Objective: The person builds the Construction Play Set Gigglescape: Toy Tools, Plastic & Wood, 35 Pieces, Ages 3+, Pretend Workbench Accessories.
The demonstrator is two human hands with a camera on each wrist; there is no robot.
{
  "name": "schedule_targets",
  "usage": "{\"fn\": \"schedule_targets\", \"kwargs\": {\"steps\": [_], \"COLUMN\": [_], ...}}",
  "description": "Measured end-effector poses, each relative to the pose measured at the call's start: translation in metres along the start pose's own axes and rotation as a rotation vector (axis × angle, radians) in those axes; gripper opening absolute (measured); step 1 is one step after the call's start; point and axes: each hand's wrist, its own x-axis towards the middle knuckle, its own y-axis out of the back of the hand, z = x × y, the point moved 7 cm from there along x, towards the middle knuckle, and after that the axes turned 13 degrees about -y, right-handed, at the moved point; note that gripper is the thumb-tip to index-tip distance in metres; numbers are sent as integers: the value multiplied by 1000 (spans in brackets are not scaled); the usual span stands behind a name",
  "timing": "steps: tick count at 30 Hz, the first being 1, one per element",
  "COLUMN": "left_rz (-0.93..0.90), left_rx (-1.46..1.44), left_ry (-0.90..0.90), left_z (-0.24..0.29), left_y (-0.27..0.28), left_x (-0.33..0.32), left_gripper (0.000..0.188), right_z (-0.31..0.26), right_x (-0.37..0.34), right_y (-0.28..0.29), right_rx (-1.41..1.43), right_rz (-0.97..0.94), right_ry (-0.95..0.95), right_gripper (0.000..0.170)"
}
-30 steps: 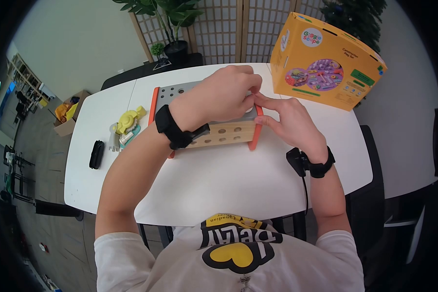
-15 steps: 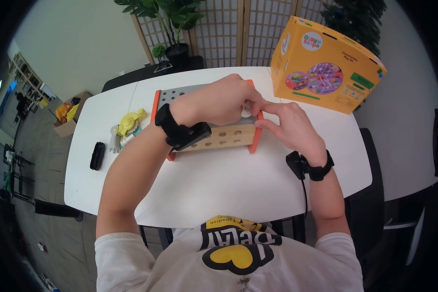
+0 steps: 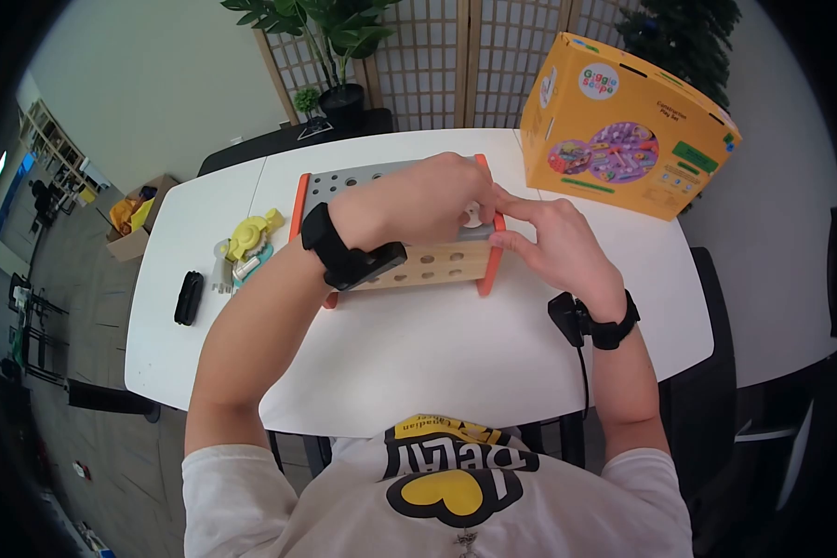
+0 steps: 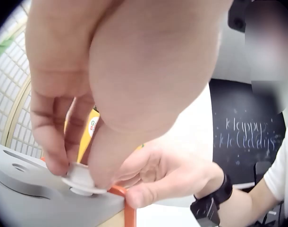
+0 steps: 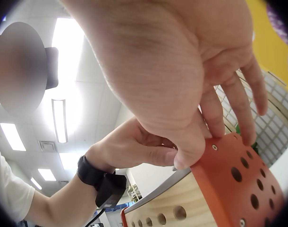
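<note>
A toy workbench [image 3: 470,268] with a grey holed top, a pale wooden front and orange end panels [image 5: 222,165] stands on the table. My left hand [image 3: 426,200] reaches across its top. Thumb and fingers pinch a white round flanged piece [image 4: 81,178] at the grey surface near the right end, its lower side hidden by its own rim. My right hand [image 3: 565,244] grips the corner of the right orange panel, thumb in front and index finger on the far side. Its other fingers hang loosely past the panel in the right wrist view.
Yellow [image 3: 248,239], teal and grey toy parts lie left of the workbench on the white table [image 3: 372,358]. Nearer the left edge is a black case [image 3: 188,298]. A large yellow box [image 3: 628,130] stands at the back right.
My left hand has turned and lowered a little over the workbench's right end, showing more of the white piece. My right hand stays at the orange panel.
</note>
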Motion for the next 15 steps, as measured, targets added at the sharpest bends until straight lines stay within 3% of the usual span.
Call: {"fn": "schedule_targets", "kwargs": {"steps": [3, 6, 9, 12, 15], "left_rz": [-23, 135, 119, -137, -135], "left_rx": [-192, -206, 171, 302, 279], "left_ry": [56, 16, 254, 466, 351], "left_z": [-9, -3, -2, -5, -1], "left_y": [0, 11, 16, 3, -2], "left_x": [-2, -1, 0, 2, 3], "left_gripper": [17, 10, 16, 22, 12], "right_z": [3, 2, 1, -1, 5], "right_x": [1, 0, -1, 0, -1], "right_y": [-2, 0, -1, 0, -4], "right_rx": [43, 29, 22, 15, 22], "right_rz": [-1, -3, 31, 5, 44], "right_ry": [27, 13, 41, 28, 47], "right_gripper": [40, 40, 41, 42, 43]}}
